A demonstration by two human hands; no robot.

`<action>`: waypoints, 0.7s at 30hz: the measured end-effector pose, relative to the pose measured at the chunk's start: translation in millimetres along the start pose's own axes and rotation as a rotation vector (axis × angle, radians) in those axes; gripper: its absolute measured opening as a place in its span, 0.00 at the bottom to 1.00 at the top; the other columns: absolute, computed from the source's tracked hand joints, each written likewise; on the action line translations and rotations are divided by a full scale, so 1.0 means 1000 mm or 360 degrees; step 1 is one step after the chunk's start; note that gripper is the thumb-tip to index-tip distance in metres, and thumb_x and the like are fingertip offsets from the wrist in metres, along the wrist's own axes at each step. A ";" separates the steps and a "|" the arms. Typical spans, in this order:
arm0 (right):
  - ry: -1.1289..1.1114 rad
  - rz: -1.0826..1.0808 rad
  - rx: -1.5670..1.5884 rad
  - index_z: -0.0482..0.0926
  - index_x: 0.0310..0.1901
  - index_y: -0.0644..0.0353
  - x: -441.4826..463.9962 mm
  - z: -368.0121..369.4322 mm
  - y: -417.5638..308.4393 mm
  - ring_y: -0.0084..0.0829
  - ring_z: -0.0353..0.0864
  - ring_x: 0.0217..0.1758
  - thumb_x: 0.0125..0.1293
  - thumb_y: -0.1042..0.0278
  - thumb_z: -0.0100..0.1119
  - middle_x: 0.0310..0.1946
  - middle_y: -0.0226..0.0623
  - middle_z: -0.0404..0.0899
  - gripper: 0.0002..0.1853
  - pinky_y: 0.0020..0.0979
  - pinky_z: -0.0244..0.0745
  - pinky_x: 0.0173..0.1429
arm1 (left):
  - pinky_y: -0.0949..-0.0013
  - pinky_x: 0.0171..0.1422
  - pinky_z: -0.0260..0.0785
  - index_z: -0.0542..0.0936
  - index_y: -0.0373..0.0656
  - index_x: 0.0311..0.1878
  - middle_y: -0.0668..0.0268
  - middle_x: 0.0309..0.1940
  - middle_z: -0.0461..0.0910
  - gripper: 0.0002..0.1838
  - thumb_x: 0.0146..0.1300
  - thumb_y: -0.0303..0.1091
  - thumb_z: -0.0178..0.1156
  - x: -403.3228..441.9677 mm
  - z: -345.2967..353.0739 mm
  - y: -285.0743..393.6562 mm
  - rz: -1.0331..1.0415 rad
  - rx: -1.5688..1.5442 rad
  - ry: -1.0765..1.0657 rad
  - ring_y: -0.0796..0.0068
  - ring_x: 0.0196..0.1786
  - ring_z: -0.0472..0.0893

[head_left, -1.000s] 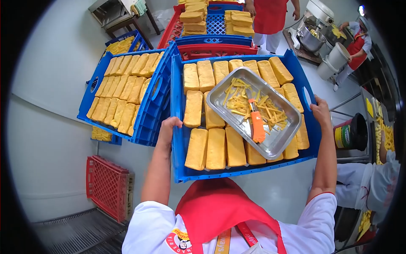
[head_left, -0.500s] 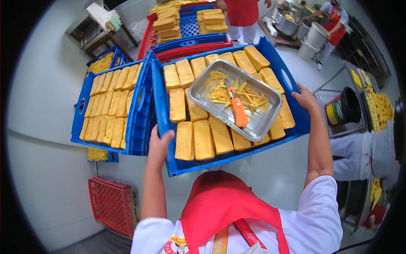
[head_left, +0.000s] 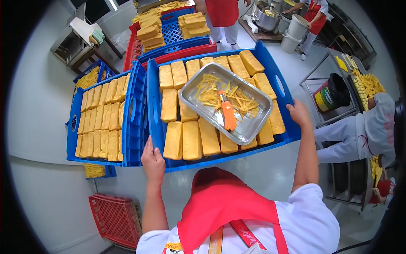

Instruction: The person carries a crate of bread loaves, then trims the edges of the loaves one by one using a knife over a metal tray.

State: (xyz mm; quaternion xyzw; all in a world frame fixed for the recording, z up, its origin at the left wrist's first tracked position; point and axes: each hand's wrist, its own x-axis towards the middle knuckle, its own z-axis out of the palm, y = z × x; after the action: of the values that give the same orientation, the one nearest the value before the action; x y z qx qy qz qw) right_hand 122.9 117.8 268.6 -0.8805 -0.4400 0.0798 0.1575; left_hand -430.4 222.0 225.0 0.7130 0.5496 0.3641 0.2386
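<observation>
Blue crate [head_left: 154, 118]: long axis L-R, R end angled fwd. L hand [head_left: 153, 164] spread at corner; R hand [head_left: 300, 113] grip unclear.

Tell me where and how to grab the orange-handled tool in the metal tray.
Grip it by the orange handle, from above on the near side, the apron wearer's. That thick end points nearest and lies mostly bare, while the slimmer metal end points away among the yellow strips in the tray.

blue crate [head_left: 154, 106], centre of frame: bore yellow loaves [head_left: 173, 142]. second blue crate [head_left: 134, 139], left of frame: bore similar loaves [head_left: 100, 116].
</observation>
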 end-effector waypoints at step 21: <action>0.0431 -0.0860 0.0396 0.82 0.49 0.59 -0.049 0.083 -0.221 0.53 0.80 0.54 0.66 0.64 0.63 0.52 0.49 0.79 0.12 0.47 0.77 0.56 | 0.40 0.59 0.73 0.67 0.46 0.68 0.43 0.58 0.75 0.39 0.67 0.69 0.52 0.086 0.070 0.033 -0.0235 0.1033 -0.0593 0.39 0.57 0.80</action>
State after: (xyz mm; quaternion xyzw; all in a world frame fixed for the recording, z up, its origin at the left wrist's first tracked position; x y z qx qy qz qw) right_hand -95.4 220.4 267.5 -0.7086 -0.6197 -0.0295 0.3363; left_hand -344.2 299.6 227.7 0.7639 0.6335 0.0171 0.1218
